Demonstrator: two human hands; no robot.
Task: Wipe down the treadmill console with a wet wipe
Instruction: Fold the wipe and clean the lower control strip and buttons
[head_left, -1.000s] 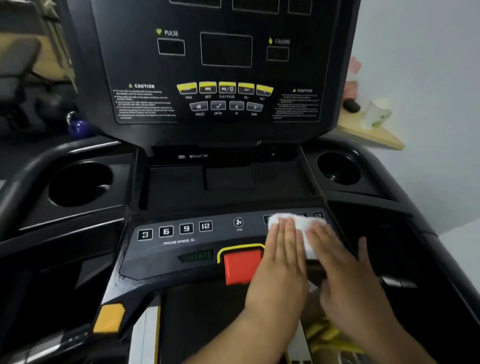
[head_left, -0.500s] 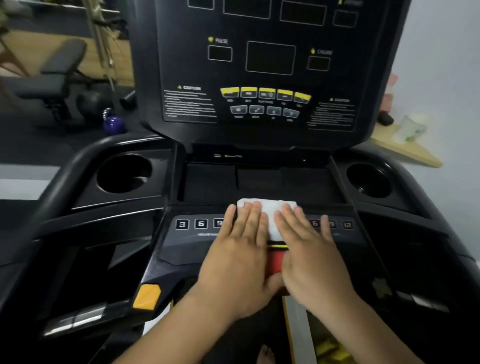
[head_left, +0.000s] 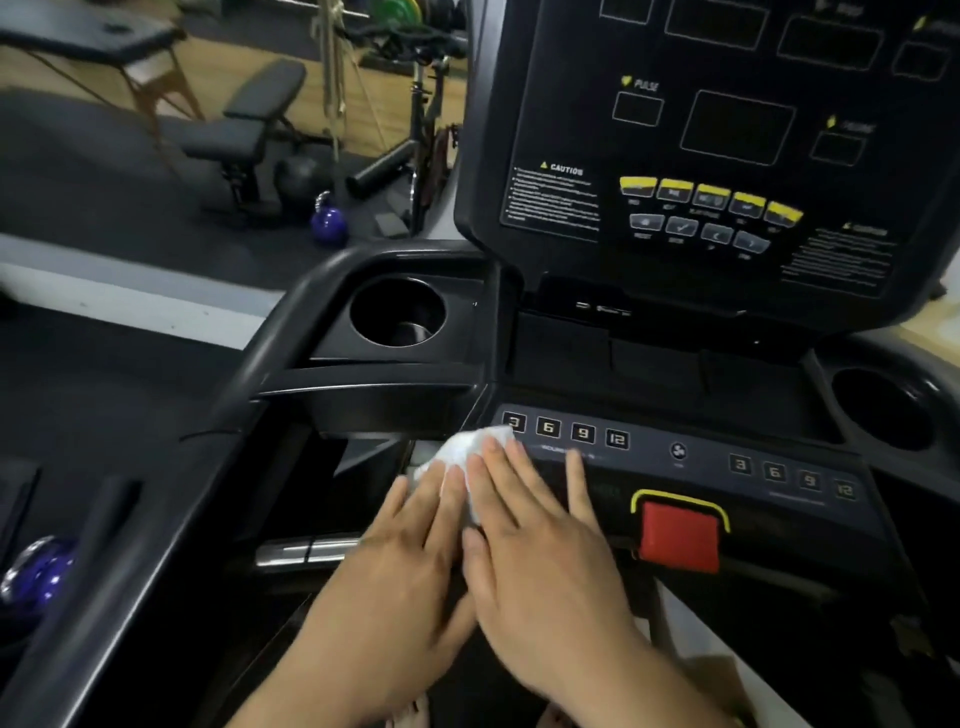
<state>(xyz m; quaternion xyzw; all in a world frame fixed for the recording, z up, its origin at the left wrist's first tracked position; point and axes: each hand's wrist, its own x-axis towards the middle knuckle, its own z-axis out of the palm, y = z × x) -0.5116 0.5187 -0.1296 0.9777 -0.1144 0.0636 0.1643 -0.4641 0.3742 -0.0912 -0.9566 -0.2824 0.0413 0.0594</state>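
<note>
Two hands (head_left: 410, 566) (head_left: 545, 566), one wipe (head_left: 462, 457), two cup holders (head_left: 397, 312) (head_left: 883, 410), one red button (head_left: 679, 535).

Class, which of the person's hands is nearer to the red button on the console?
Right. The right hand lies flat just left of the red button; the left hand lies beyond it, further left, both pressing the wipe.

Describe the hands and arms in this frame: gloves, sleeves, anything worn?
The left hand and right hand are both bare: no gloves, no rings visible. The forearms are bare too, with no sleeve, watch or wristband in view up to the frame edge. Blur hides finer detail such as the nails.
</note>
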